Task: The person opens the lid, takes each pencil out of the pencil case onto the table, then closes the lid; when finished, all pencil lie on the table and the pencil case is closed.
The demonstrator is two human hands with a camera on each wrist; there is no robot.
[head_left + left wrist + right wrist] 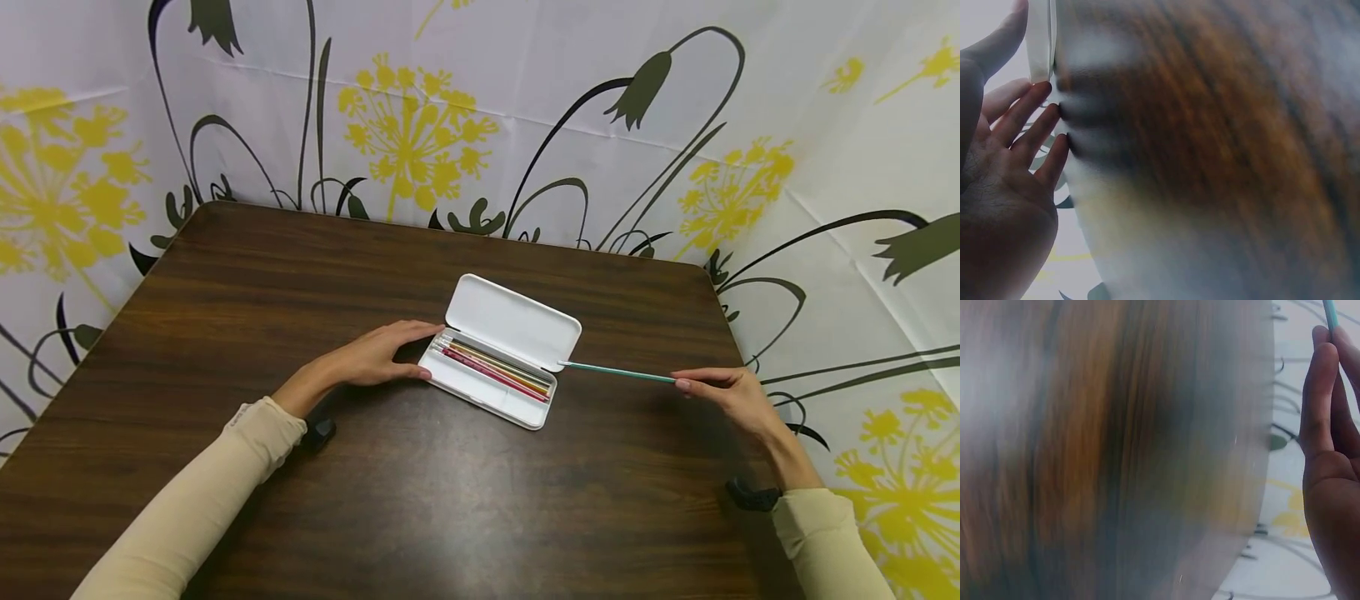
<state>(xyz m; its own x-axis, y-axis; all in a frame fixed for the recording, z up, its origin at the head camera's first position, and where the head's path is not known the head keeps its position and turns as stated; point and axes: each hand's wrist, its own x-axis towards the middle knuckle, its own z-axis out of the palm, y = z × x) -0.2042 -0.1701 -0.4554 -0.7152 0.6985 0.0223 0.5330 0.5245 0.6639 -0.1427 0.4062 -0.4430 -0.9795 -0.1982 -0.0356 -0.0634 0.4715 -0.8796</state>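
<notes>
A white case lies with its lid tipped back on the table, several pencils in its tray, red and yellow ones among them. My left hand touches the case's left end, thumb at the near corner and fingers at the far one; in the left wrist view the fingers of this hand are spread against its edge. My right hand pinches the right end of a teal pencil, whose other end reaches the case by the lid's lower right corner. The right wrist view shows the pencil between fingertips.
The brown wooden table extends around the case. Behind it and to the right hangs a white cloth with yellow and dark green flower prints, close to my right hand. A dark wrist device sits under each wrist.
</notes>
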